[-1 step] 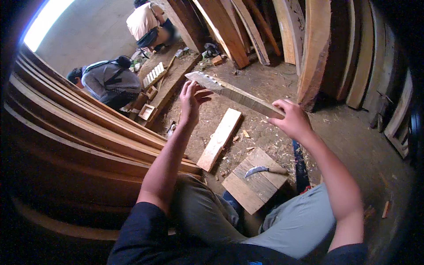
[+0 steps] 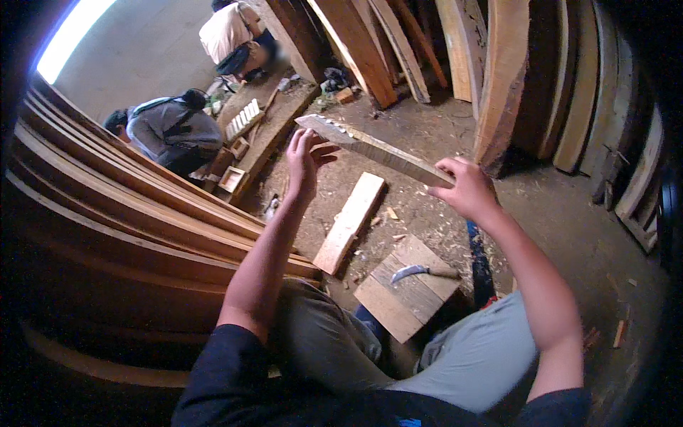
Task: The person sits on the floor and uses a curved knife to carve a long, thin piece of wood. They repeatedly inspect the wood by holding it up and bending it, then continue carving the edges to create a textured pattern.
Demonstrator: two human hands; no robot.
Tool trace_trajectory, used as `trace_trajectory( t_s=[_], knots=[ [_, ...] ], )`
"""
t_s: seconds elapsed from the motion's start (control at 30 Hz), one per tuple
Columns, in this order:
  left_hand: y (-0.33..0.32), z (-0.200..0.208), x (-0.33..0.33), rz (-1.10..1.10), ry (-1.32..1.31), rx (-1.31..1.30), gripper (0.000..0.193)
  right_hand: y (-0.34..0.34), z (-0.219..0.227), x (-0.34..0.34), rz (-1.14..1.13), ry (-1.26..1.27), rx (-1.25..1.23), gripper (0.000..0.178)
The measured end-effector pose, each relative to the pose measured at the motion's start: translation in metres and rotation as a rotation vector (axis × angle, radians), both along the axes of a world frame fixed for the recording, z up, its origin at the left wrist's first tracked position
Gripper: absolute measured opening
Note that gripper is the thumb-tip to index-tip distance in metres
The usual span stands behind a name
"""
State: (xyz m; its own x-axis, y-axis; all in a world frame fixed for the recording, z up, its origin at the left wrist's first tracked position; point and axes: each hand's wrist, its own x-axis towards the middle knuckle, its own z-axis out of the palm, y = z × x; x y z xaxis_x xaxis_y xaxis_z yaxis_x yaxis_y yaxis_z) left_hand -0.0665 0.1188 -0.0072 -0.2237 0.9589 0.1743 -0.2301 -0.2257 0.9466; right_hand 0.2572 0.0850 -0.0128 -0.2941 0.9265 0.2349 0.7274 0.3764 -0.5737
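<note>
A narrow wooden piece (image 2: 388,155) with a pointed left end and a row of notches or chips along its upper edge is held up in front of me, slanting down to the right. My right hand (image 2: 466,186) pinches its right end between thumb and fingers. Near the pointed end, my left hand (image 2: 304,162) has its fingers apart, and the fingertips seem to touch the lower edge. Below, a curved-blade knife (image 2: 420,272) with a wooden handle lies on a low wooden block (image 2: 398,299) between my knees.
A pale board (image 2: 350,222) lies on the ground among wood shavings. Long planks (image 2: 142,192) curve along my left; upright slabs (image 2: 504,85) lean ahead and right. Two people crouch at far left, one in grey (image 2: 174,135), one in a light top (image 2: 228,35), beside small wooden boxes (image 2: 233,179).
The whole view has shifted very slightly. Both hands and the wooden piece keep the same pose.
</note>
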Motion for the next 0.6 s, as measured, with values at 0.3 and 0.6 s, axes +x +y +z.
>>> trace_trajectory(
  t_s=[0.3, 0.6],
  knots=[
    [0.006, -0.021, 0.005, -0.176, 0.032, -0.176, 0.041, 0.010, 0.009, 0.018, -0.096, -0.192, 0.052, 0.031],
    [-0.009, -0.010, 0.038, -0.406, 0.089, -0.206, 0.056, 0.025, -0.002, 0.073, -0.098, -0.230, 0.286, 0.024]
  ],
)
